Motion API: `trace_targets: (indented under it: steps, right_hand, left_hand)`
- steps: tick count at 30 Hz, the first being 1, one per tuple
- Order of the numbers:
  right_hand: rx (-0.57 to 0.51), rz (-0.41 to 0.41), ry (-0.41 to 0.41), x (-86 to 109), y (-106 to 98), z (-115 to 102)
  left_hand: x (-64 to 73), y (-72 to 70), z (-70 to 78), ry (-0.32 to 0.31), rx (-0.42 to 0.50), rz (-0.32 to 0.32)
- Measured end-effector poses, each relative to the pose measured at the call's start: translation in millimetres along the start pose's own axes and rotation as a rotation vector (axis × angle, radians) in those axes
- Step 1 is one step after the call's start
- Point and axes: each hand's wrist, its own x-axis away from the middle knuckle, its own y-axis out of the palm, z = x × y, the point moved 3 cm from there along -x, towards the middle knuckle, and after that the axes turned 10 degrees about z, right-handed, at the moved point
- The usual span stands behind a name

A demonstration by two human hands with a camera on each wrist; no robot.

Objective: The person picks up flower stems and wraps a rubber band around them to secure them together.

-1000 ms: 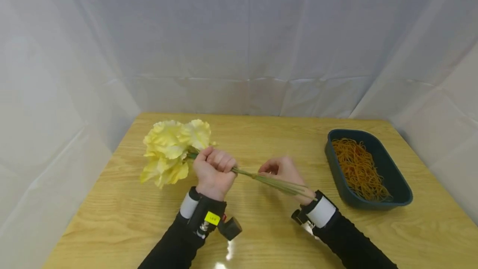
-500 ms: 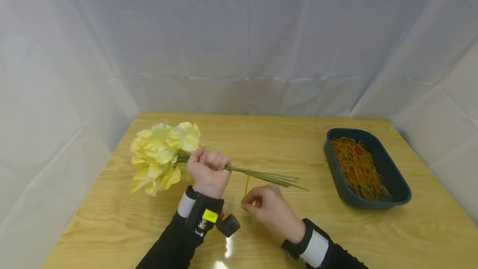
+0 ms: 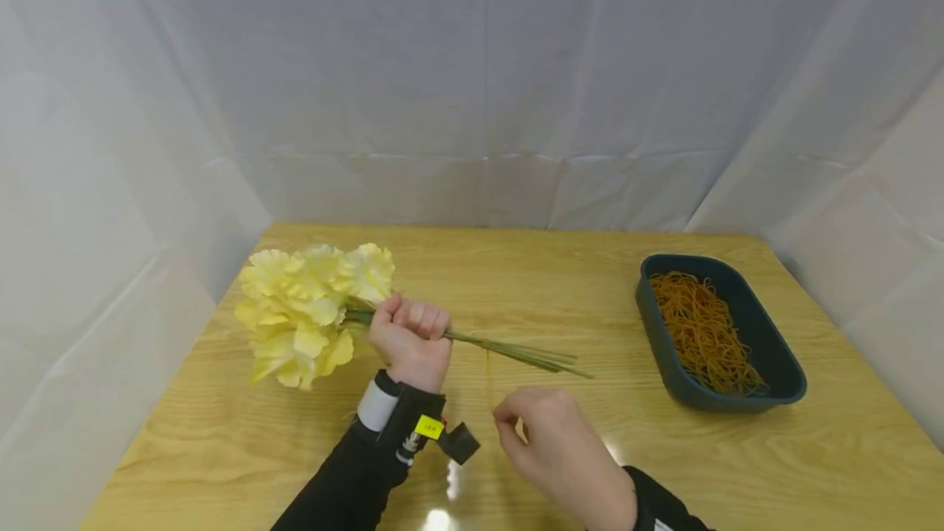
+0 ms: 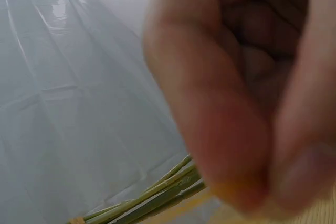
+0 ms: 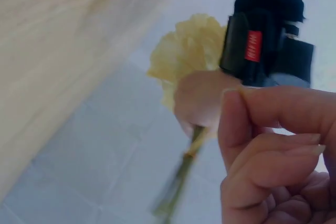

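My left hand (image 3: 413, 342) grips a bunch of yellow artificial flowers (image 3: 310, 310) just below the blooms. The green stems (image 3: 524, 352) stick out of the fist to the right. Round the stems, beyond the fist, lies a rubber band (image 5: 190, 153). One strand of it runs from the stems to my right hand (image 3: 564, 449), which pinches it between thumb and forefinger, nearer the body. Close up in the left wrist view, the right fingertips (image 4: 236, 156) show an orange tint where they meet the blurred band.
A dark green plastic box (image 3: 774, 351) stands at the table's right side, with a tangle of loose rubber bands (image 3: 701, 334) in it. The wooden table (image 3: 516, 269) backs onto white sheeting (image 3: 442, 105), which also hangs at both sides.
My right hand has come from the stems toward the body, drawing the rubber band out. The left hand has moved slightly left with the flowers, which it still holds.
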Motion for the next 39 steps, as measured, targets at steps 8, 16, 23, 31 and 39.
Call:
trace_targets:
  steps: [8, 16, 23, 31, 39]
  right_hand:
    - [0.101, 0.095, -0.081, -0.8, -15.7, -12.4]
    - [0.166, 0.295, -0.373, -14.2, -37.9, -12.3]
    - [0.175, 0.419, -0.459, -23.6, -68.8, 0.8]
    - [0.213, 0.486, -0.381, -33.6, -95.0, 19.6]
    - [0.194, 0.514, -0.303, -46.6, -113.0, 48.8]
  left_hand:
    - [-5.5, -10.9, -11.4, 0.086, -0.141, -0.021]
    - [-5.2, -21.8, -26.0, 0.085, -0.326, -0.097]
    - [-3.7, -25.0, -33.9, 0.058, -0.418, -0.124]
    - [-1.3, -23.8, -39.0, -0.072, -0.527, -0.162]
    - [4.3, -17.4, -37.3, -0.181, -0.538, -0.182]
